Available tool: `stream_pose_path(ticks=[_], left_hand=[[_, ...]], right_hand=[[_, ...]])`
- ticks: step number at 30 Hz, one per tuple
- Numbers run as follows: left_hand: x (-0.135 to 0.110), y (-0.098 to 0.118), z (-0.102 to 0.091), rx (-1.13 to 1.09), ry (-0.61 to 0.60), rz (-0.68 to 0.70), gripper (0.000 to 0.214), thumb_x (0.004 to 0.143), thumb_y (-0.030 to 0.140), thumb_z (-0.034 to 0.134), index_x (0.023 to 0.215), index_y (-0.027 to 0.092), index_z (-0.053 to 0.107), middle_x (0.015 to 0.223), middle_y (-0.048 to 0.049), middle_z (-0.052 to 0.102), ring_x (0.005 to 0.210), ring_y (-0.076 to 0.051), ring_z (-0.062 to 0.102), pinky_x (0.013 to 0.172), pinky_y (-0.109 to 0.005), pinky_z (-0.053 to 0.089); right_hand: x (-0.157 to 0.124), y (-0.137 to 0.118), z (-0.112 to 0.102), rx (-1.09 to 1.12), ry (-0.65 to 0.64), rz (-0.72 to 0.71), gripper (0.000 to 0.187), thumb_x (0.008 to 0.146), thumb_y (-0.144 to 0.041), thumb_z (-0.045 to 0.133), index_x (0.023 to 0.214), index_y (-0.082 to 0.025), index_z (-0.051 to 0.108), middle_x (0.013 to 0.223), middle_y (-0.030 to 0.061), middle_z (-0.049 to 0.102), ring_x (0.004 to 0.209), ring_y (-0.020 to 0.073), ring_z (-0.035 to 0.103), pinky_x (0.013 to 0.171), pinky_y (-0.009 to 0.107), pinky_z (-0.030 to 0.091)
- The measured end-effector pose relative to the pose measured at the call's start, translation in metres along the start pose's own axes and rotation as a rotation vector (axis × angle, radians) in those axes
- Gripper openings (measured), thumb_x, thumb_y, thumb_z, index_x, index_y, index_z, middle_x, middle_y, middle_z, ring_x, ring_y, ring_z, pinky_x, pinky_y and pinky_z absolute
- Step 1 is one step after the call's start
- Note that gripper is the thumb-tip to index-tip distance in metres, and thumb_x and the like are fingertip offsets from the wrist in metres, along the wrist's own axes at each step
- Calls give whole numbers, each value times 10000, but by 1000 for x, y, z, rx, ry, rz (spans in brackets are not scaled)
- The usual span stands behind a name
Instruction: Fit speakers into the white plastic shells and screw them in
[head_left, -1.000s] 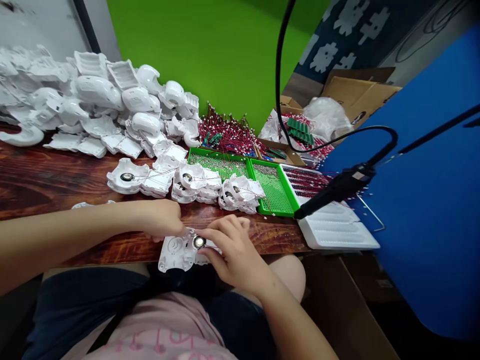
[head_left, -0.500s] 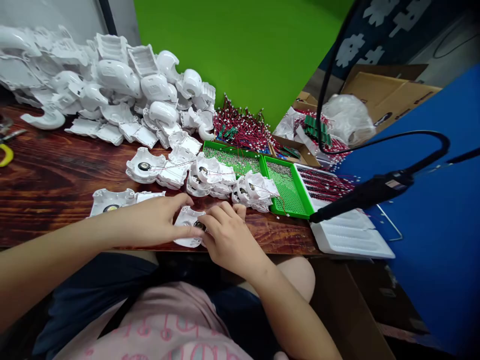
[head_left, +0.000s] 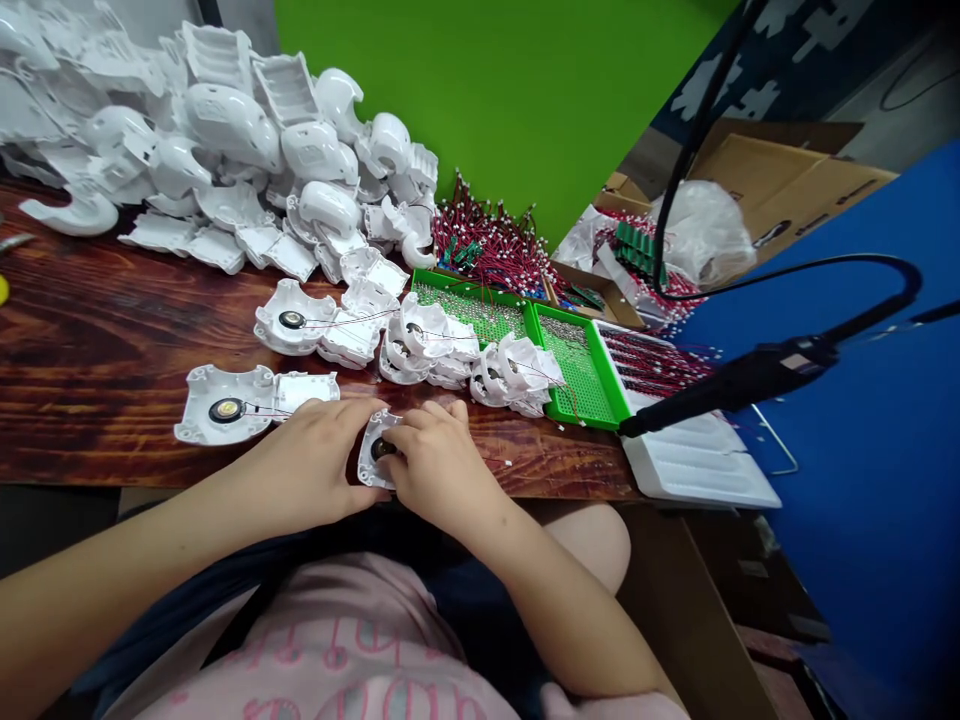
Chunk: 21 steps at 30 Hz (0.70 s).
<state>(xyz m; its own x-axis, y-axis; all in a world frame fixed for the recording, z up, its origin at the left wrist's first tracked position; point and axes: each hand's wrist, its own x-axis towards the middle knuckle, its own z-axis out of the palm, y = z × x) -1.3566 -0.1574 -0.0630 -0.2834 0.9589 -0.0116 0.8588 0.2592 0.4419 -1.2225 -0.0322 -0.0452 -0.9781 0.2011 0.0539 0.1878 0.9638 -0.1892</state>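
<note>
Near the table's front edge lies a white plastic shell half (head_left: 369, 468), tilted between both hands. My left hand (head_left: 322, 455) grips its left side, thumb at the near edge and fingers at the far edge. My right hand (head_left: 439, 455) has its fingertips on a small round black speaker (head_left: 381, 449) inside the shell; the fingers partly cover both. A thin lead with a white plug (head_left: 508, 462) comes out to the right of that hand. Left of my hands, another shell half (head_left: 195, 405) holds a speaker (head_left: 226, 410) with red and black wires.
Several shells with speakers (head_left: 292, 320) stand in stacks behind my hands. White shells (head_left: 232, 125) are heaped at the back left. Green trays (head_left: 592, 385) of small metal parts, red-black wires (head_left: 495, 245) and a white foam tray (head_left: 697, 460) are on the right. A black tool (head_left: 720, 390) hangs there.
The shell between my hands has turned and tilted, and my right fingers have moved onto the speaker. The lead's plug now shows beside my right hand. The view has shifted slightly.
</note>
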Motion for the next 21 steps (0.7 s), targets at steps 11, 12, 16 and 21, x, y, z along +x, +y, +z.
stream_pose_path(ticks=[11,12,16,21], left_hand=[[2,3,-1,64,15,37,614,714,440,679,1249,155,575,1283,-128,630,1152,-325,609,1005,-459,454],[2,3,-1,68,15,36,625,713,440,683,1258,153,573,1288,-128,628,1155,-325,608,1009,-460,452],[2,2,-3,87,-1,42,637,724,466,686,1265,148,580,1321,-134,612,1171,-332,599,1005,-462,454],[6,2,-7,102,-25,73,700,720,500,704,1298,130,564,1323,-135,613,1190,-330,587,1018,-452,445]], right_hand=[[-2,-2,-2,-17,4,46,122,862,-233,614,874,-153,706,934,60,716,958,229,535,827,447,251],[-2,-2,-3,-19,3,42,118,855,-227,616,870,-151,705,922,58,713,951,228,535,821,446,251],[-1,-3,-3,-29,30,38,108,838,-209,609,836,-149,698,891,56,710,923,224,531,810,450,240],[-1,-3,3,-32,72,57,108,832,-210,607,779,-160,687,852,40,708,887,204,522,777,439,218]])
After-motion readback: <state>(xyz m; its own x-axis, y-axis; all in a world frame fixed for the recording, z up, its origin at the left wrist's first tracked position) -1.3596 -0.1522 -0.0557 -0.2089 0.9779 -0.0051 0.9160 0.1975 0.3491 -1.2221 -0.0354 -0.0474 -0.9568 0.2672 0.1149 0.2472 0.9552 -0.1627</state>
